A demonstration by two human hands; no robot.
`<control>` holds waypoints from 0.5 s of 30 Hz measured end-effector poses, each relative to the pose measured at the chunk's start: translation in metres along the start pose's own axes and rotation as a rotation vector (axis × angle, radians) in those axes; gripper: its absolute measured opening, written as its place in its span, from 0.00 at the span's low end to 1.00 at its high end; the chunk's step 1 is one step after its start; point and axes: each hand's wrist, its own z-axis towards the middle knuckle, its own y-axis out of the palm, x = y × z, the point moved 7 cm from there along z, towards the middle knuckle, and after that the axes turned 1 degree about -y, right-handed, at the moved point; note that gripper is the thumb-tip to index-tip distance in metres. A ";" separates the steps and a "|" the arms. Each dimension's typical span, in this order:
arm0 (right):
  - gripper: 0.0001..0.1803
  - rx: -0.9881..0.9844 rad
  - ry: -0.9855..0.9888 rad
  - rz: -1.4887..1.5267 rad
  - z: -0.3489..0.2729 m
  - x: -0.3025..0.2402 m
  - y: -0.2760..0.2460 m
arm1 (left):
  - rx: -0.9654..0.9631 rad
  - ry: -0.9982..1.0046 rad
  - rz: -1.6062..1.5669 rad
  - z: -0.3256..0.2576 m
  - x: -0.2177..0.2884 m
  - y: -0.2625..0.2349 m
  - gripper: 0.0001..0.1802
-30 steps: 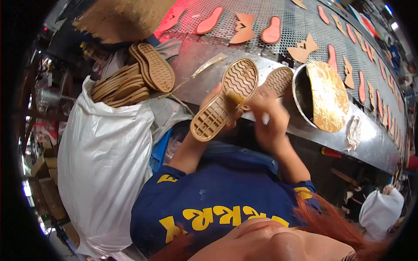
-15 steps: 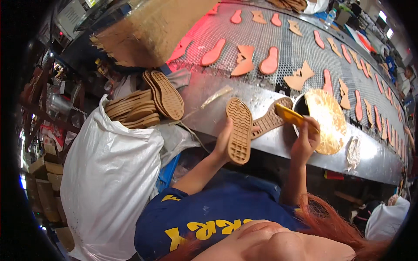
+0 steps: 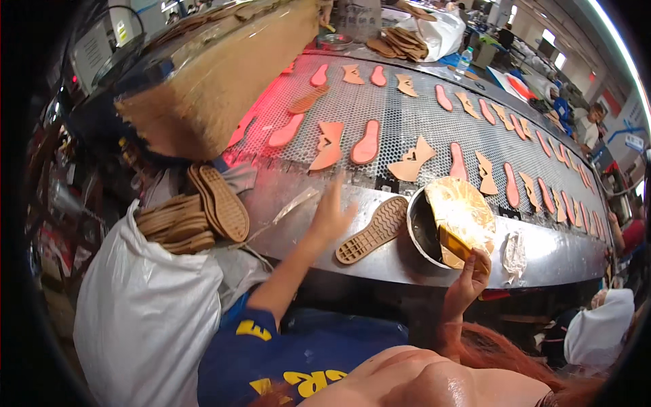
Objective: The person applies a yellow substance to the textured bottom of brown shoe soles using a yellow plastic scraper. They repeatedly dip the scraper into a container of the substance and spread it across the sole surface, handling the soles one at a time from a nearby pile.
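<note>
My left hand (image 3: 331, 211) is raised over the metal ledge with its fingers spread, blurred and holding nothing. Beyond it, a brown shoe sole (image 3: 308, 100) is over the mesh conveyor (image 3: 264, 144); whether it touches the mesh I cannot tell. Another sole (image 3: 371, 230), tread up, lies on the ledge and leans toward the round pot (image 3: 422, 234). In my right hand (image 3: 468, 279) is a flat yellow brush (image 3: 456, 243), held at the pot's near rim. Its bristle end is hard to make out. A crinkled golden cover (image 3: 468, 203) spans part of the pot.
At the left stands a white sack (image 3: 146, 312) of stacked soles (image 3: 180, 224). Pink insoles (image 3: 366, 142) and tan cut pieces (image 3: 411, 159) lie along the conveyor. A worn cardboard-like box (image 3: 210, 74) overhangs its left end. A crumpled wrapper (image 3: 513, 258) lies right of the pot.
The sole that my left hand held has left it and is now over the conveyor. My left hand is now empty. The brush has moved from the other sole to the pot.
</note>
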 end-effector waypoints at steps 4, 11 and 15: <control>0.08 -0.003 0.016 -0.026 0.005 0.007 0.011 | -0.215 -0.063 0.527 -0.093 0.010 0.008 0.44; 0.06 -0.172 -0.359 -0.683 0.016 -0.013 0.057 | -0.212 -0.099 0.290 -0.093 0.013 0.009 0.45; 0.09 -0.302 -0.376 -0.873 0.015 0.008 0.070 | -0.325 -0.283 0.016 -0.097 0.008 0.005 0.43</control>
